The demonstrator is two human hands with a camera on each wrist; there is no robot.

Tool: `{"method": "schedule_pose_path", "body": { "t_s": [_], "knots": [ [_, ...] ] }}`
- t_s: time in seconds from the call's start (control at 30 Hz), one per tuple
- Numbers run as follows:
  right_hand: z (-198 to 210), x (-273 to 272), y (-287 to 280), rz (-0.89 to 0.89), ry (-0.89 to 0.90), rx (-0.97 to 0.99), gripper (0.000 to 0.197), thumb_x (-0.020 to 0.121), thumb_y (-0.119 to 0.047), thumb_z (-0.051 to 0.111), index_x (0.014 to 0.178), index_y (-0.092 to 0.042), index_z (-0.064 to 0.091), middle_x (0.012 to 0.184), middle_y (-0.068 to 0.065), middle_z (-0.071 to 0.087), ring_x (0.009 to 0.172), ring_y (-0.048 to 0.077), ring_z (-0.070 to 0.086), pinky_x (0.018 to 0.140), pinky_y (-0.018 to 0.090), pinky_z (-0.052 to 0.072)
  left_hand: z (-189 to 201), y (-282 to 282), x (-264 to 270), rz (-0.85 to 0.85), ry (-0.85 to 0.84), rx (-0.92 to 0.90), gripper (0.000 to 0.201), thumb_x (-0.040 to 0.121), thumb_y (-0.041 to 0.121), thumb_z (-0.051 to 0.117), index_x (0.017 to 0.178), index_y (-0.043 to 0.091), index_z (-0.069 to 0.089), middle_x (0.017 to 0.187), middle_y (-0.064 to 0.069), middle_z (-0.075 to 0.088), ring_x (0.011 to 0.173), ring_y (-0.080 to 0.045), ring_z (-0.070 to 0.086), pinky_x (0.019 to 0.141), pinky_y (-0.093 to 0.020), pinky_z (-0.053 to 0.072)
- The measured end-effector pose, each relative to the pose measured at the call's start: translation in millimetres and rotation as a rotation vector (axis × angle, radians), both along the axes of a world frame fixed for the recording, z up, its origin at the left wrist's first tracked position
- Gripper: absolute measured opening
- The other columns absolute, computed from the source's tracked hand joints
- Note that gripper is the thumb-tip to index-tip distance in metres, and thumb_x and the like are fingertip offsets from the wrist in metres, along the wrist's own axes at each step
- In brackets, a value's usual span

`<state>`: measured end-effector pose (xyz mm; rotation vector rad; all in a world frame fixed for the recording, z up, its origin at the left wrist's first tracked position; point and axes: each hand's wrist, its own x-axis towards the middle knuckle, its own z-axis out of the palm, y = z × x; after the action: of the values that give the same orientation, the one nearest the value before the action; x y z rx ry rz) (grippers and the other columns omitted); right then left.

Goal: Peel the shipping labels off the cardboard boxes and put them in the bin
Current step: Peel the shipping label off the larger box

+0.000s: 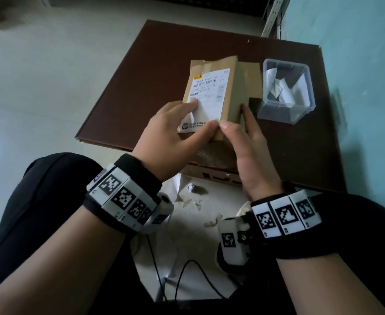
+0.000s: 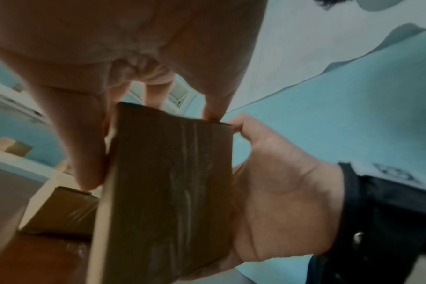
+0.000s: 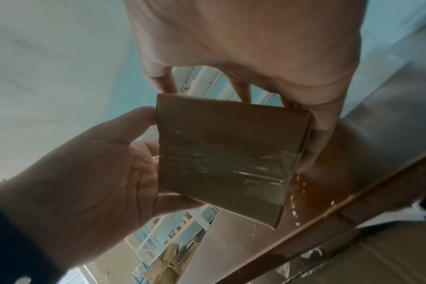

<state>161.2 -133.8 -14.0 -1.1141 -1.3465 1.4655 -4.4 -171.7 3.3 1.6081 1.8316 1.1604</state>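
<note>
A small cardboard box [image 1: 230,94] hangs over the brown table [image 1: 155,71], held by both hands. A white shipping label [image 1: 212,96] covers its upper face. My left hand [image 1: 187,119] grips the box from the left, fingers lying on the label and thumb at the label's near corner. My right hand [image 1: 248,133] grips the right side, its thumb tip meeting the left thumb at that corner. The wrist views show the box's taped underside [image 2: 168,182] [image 3: 221,157] between the left hand [image 2: 110,48] [image 3: 85,173] and the right hand [image 2: 275,192] [image 3: 255,38]. A clear plastic bin [image 1: 277,114] stands to the right.
Crumpled peeled labels [image 1: 280,87] lie in the bin. Another cardboard box [image 1: 250,71] stands behind the held one, and a taped box [image 1: 216,155] lies under my hands at the table's near edge. Paper scraps [image 1: 191,187] litter the floor. A teal wall [image 1: 357,64] borders the right.
</note>
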Motion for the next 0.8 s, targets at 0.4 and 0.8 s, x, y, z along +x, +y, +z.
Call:
{"method": "schedule_pose_path", "body": {
  "t_s": [0.4, 0.8],
  "knots": [
    [-14, -6, 3, -0.009, 0.035, -0.120, 0.056, 0.095, -0.041, 0.055, 0.150, -0.034, 0.055, 0.134, -0.005, 0.072, 0.123, 0.017, 0.070, 0.102, 0.054, 0.059, -13, 6, 14, -0.085, -0.083, 0.072, 0.018, 0.096, 0.028, 0.071, 0.113, 0.023, 0.076, 0.130, 0.015, 0.061, 0.121, 0.029, 0.040, 0.123, -0.034, 0.031],
    [-18, -9, 5, -0.057, -0.022, -0.105, 0.056, 0.094, -0.048, 0.058, 0.149, -0.038, 0.059, 0.129, -0.009, 0.073, 0.118, 0.012, 0.071, 0.100, 0.051, 0.060, -14, -1, 16, -0.009, -0.175, 0.092, 0.007, 0.092, 0.020, 0.076, 0.093, 0.013, 0.078, 0.134, -0.005, 0.067, 0.137, -0.007, 0.050, 0.116, -0.029, 0.040]
  ]
}}
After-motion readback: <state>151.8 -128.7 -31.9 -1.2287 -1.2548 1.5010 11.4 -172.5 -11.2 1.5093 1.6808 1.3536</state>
